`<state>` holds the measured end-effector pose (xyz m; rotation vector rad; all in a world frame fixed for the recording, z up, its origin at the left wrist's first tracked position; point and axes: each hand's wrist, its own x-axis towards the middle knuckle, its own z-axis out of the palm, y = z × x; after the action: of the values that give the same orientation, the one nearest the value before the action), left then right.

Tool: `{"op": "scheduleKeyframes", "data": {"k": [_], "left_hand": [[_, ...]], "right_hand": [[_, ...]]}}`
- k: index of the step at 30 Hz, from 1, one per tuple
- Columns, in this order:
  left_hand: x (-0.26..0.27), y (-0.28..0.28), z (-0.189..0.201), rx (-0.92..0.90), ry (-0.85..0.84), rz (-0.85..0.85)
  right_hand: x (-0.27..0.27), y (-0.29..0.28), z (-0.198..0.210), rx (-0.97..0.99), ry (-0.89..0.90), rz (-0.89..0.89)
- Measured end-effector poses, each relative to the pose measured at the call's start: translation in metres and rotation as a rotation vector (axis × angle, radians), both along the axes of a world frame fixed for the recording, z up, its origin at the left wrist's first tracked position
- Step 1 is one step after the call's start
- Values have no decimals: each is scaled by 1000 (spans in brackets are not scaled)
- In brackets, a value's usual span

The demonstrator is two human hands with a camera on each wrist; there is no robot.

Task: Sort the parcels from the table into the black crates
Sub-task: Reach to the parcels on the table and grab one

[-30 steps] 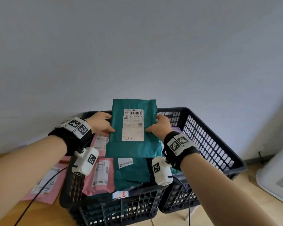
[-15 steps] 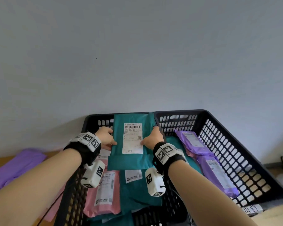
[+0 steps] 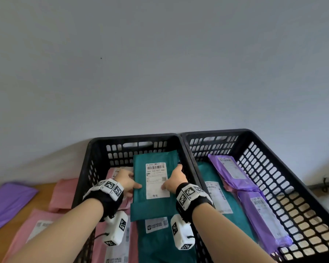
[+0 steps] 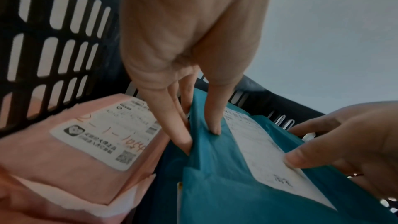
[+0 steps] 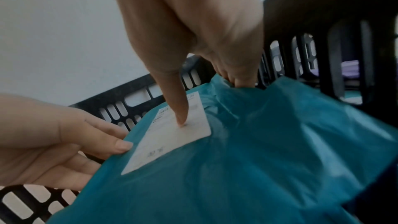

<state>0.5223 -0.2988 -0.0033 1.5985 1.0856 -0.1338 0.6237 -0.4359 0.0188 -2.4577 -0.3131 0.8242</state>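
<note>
Both hands hold a teal parcel (image 3: pixel 156 186) inside the left black crate (image 3: pixel 95 149). The left hand (image 3: pixel 126 180) pinches its 9 o'clock edge, thumb on top, fingers (image 4: pixel 178 125) beneath. The right hand (image 3: pixel 176 179) pinches the 3 o'clock edge, thumb on the white label (image 3: pixel 157 179). Pink parcels (image 3: pixel 114 172) lie at 9 o'clock of it.

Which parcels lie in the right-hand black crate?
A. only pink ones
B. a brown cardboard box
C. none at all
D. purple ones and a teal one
D: in the head view the right crate holds two purple parcels along its middle and a teal parcel against its left wall.
</note>
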Motion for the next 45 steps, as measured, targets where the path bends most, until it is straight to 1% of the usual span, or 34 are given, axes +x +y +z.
{"op": "scheduleKeyframes", "data": {"k": [6, 10, 15, 19, 21, 24, 26, 29, 30, 32, 35, 45], "left_hand": [[14, 5, -29, -45, 13, 24], [18, 7, -43, 94, 39, -27], [16, 7, -53, 188, 67, -65], [15, 5, -62, 223, 85, -72], [15, 2, -67, 243, 87, -70], [14, -2, -74, 305, 42, -72], [10, -7, -73, 439, 34, -173], [2, -15, -70, 727, 176, -445], [1, -17, -72, 758, 216, -512], [-2, -17, -76, 725, 281, -596], [-3, -13, -82, 641, 359, -660], [3, -9, -85, 579, 460, -728]], "right_hand": [[4, 10, -24, -109, 40, 34], [8, 11, -35, -103, 96, 13], [10, 14, -46, -99, 130, 0], [10, 15, -51, -106, 55, 29], [9, 15, -50, -116, -17, 102], [7, 15, -51, -94, -184, 248], [5, 15, -55, -79, -228, 347], [5, 16, -63, -129, -166, 420], [5, 16, -67, -151, -137, 425], [5, 15, -74, -190, -94, 427], [5, 14, -82, -236, -56, 434], [11, 19, -101, -262, 29, 417]]}}
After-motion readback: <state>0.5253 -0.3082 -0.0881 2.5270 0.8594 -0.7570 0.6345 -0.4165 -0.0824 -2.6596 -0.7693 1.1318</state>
